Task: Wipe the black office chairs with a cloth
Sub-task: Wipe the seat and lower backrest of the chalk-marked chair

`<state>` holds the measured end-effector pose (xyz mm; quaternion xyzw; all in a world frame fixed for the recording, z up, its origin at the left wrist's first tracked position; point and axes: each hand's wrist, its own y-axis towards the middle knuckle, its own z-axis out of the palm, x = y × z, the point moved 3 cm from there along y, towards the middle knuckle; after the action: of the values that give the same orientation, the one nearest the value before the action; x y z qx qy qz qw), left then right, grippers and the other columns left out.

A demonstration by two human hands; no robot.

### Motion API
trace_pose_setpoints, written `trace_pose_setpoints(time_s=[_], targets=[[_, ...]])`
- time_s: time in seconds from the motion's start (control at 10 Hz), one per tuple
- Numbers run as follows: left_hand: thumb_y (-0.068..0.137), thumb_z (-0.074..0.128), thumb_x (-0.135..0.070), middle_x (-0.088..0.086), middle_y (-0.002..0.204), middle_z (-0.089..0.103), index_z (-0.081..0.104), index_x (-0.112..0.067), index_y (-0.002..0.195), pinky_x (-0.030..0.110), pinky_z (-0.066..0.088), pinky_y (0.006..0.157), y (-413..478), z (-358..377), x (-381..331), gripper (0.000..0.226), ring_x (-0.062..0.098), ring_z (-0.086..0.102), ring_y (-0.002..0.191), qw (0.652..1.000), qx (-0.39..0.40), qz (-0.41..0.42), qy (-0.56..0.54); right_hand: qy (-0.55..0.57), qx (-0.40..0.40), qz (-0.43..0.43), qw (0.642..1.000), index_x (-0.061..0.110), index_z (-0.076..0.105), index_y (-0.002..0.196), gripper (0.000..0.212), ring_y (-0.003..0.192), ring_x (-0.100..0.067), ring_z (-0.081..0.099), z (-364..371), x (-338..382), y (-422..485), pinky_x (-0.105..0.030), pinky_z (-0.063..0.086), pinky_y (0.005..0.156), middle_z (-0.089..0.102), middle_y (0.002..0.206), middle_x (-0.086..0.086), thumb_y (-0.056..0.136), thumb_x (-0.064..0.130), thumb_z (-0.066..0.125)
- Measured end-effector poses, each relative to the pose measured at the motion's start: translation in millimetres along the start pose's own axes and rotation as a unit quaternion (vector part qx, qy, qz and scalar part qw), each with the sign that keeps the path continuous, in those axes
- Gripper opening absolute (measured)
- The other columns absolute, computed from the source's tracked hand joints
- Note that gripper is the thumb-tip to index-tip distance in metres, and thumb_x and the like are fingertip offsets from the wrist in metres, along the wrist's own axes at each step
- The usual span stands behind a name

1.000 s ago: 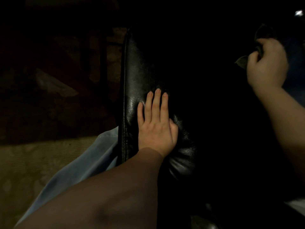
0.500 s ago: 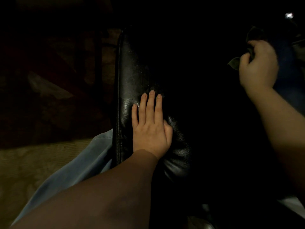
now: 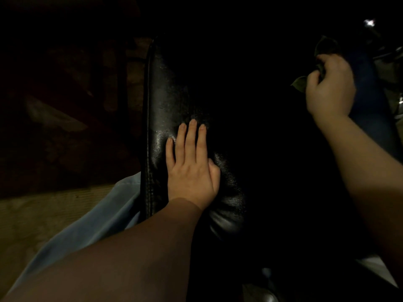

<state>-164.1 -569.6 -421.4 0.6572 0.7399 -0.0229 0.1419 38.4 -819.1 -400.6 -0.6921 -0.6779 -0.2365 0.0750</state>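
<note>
Dim brown floor (image 3: 32,214) lies beside the shiny black chair (image 3: 165,101). Left hand (image 3: 192,177) presses flat on it, fingers straight. Right hand (image 3: 329,90) curls tight around a dark cloth (image 3: 299,83).

The left hand (image 3: 192,171) and right hand (image 3: 329,88) are being presented bare, forearms likewise. A pale blue garment (image 3: 104,216) is being worn; type undetermined.
</note>
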Motion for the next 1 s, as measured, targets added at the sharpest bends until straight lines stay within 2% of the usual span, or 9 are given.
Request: trace_pose_setpoints(time_s=[0.3, 0.5, 0.6, 0.9, 1.0], targets=[[0.086, 0.032, -0.028, 0.013, 0.156, 0.027, 0.031, -0.005, 0.148, 0.046, 0.006, 0.119, 0, 0, 0, 0.066, 0.027, 0.018, 0.146, 1.0, -0.007, 0.0, 0.001, -0.014, 0.004, -0.003, 1.0, 0.012, 0.051, 0.135, 0.044, 0.131, -0.024, 0.041, -1, 3, 0, -0.032, 0.032, 0.106, 0.049, 0.138, -0.01, 0.094, 0.023, 0.041], [0.086, 0.032, -0.027, 0.013, 0.156, 0.027, 0.032, -0.005, 0.148, 0.047, 0.008, 0.119, -1, 1, 1, 0.066, 0.028, 0.019, 0.146, 1.0, -0.01, 0.002, 0.001, -0.041, 0.055, -0.002, 0.998, 0.009, 0.047, 0.14, 0.043, 0.14, -0.03, 0.03, -1, 8, 3, -0.043, 0.032, 0.11, 0.044, 0.145, -0.014, 0.098, 0.018, 0.038], [0.086, 0.032, -0.027, 0.013, 0.156, 0.027, 0.032, -0.005, 0.148, 0.047, 0.007, 0.119, 0, 1, 1, 0.066, 0.028, 0.019, 0.146, 1.0, -0.011, 0.001, 0.0, -0.039, 0.066, 0.01, 0.997, 0.009, 0.045, 0.142, 0.045, 0.144, -0.03, 0.024, 4, 21, -3, -0.045, 0.03, 0.113, 0.04, 0.149, -0.014, 0.098, 0.016, 0.037], [0.085, 0.033, -0.027, 0.014, 0.155, 0.029, 0.034, -0.004, 0.147, 0.048, 0.011, 0.118, 0, 1, 0, 0.067, 0.029, 0.023, 0.145, 1.0, -0.019, 0.004, 0.013, -0.038, 0.126, -0.087, 0.988, 0.013, 0.036, 0.148, 0.051, 0.147, -0.029, 0.017, 46, 131, -67, -0.037, 0.015, 0.12, 0.03, 0.156, -0.01, 0.097, 0.019, 0.039], [0.084, 0.033, -0.027, 0.015, 0.154, 0.031, 0.035, -0.004, 0.146, 0.048, 0.012, 0.118, 0, 1, 1, 0.066, 0.029, 0.025, 0.144, 1.0, -0.024, 0.007, 0.016, -0.036, 0.163, -0.152, 0.974, 0.016, 0.035, 0.149, 0.052, 0.147, -0.027, 0.015, 49, 157, -93, -0.037, 0.013, 0.12, 0.029, 0.157, -0.008, 0.098, 0.021, 0.041]])
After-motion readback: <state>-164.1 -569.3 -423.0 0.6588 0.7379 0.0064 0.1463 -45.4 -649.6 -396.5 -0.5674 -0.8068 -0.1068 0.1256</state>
